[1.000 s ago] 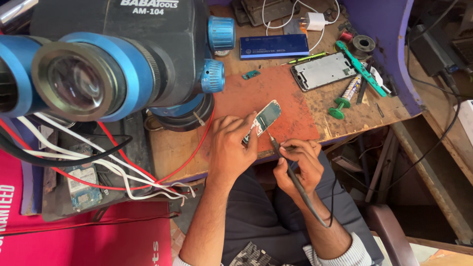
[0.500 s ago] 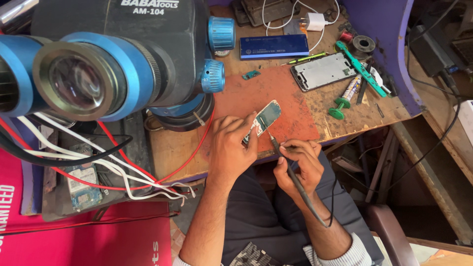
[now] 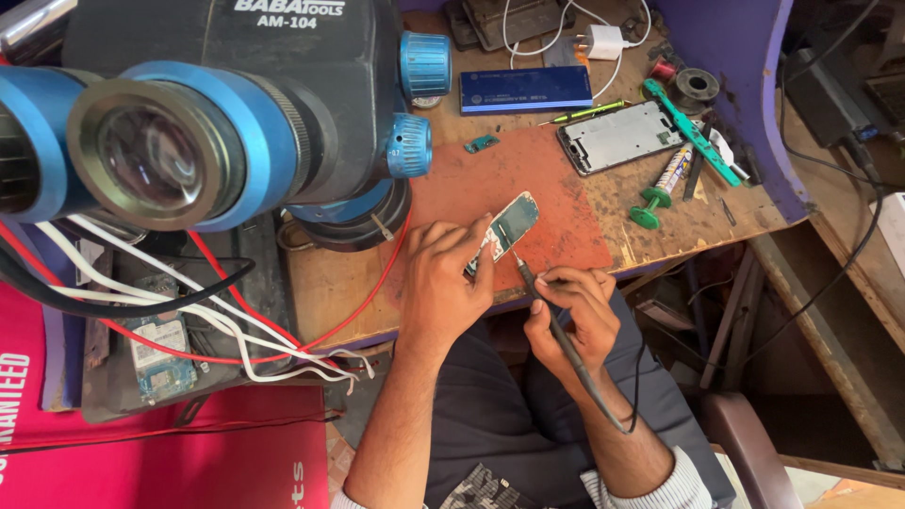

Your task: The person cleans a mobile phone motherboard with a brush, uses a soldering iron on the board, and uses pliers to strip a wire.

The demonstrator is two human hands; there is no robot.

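Observation:
My left hand (image 3: 451,283) grips a small phone circuit board (image 3: 507,226) and holds it tilted over the red mat (image 3: 528,179) on the wooden bench. My right hand (image 3: 570,316) is closed around a thin soldering iron (image 3: 551,320) like a pen. Its tip touches the lower edge of the board, and its dark cord runs back past my wrist. Both hands sit at the bench's front edge, above my lap.
A large black and blue stereo microscope (image 3: 217,113) fills the upper left, with red, white and black wires (image 3: 189,320) under it. Behind the mat lie a blue flat box (image 3: 526,90), a phone frame (image 3: 617,137), a green-capped tube (image 3: 660,184) and a white charger (image 3: 603,40).

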